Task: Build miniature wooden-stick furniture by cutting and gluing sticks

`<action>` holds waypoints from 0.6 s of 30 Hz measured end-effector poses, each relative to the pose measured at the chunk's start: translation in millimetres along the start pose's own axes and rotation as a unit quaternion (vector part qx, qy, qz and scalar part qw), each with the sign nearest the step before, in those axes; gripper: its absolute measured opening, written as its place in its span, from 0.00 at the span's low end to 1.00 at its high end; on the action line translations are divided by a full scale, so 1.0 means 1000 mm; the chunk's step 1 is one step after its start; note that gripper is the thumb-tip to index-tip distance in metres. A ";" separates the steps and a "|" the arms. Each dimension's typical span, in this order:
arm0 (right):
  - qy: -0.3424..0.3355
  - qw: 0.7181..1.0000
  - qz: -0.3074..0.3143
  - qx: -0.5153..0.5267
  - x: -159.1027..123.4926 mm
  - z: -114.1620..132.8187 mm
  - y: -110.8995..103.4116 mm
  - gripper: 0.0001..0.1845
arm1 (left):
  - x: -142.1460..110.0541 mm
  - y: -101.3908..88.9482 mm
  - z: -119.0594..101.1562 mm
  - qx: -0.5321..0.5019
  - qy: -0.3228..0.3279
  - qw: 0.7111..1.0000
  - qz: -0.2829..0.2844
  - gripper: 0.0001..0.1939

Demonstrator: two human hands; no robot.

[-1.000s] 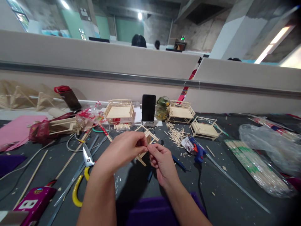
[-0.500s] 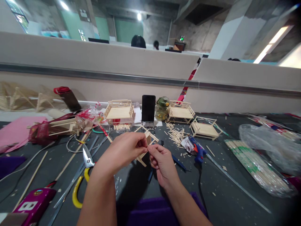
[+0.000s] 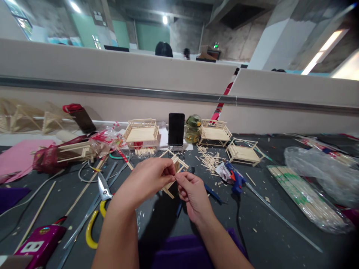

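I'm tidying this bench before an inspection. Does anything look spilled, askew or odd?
Yes: short wooden sticks lie strewn in a loose heap beside crumpled paper at the nose of the blue glue gun, and small chips litter the dark table. Nothing looks clearly damaged.

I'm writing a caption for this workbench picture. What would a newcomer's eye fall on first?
Probably the left hand and right hand, fingertips meeting at centre by a small stick frame. Just behind stands a dark-screened phone, upright between pale stick-built models. Bright colour draws the eye next: yellow-handled scissors left of the hands, a blue glue gun to their right.
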State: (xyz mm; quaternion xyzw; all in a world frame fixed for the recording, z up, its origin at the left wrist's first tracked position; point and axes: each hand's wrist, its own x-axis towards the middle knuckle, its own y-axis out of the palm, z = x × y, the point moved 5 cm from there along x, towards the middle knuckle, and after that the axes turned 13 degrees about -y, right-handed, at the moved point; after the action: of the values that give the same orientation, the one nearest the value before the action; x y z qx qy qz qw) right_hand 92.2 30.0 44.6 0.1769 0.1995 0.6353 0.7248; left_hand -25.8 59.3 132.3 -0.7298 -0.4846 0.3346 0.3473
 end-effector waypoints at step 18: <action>-0.013 0.991 0.061 -0.115 0.006 0.015 -0.023 0.19 | 0.001 0.000 0.001 -0.006 -0.006 1.000 -0.004 0.04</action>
State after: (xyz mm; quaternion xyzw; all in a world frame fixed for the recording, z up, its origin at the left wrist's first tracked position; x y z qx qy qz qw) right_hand 120.3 32.4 45.3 0.1125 0.1048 0.6948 0.7026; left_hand -26.9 60.5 131.7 -0.7277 -0.4918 0.3349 0.3413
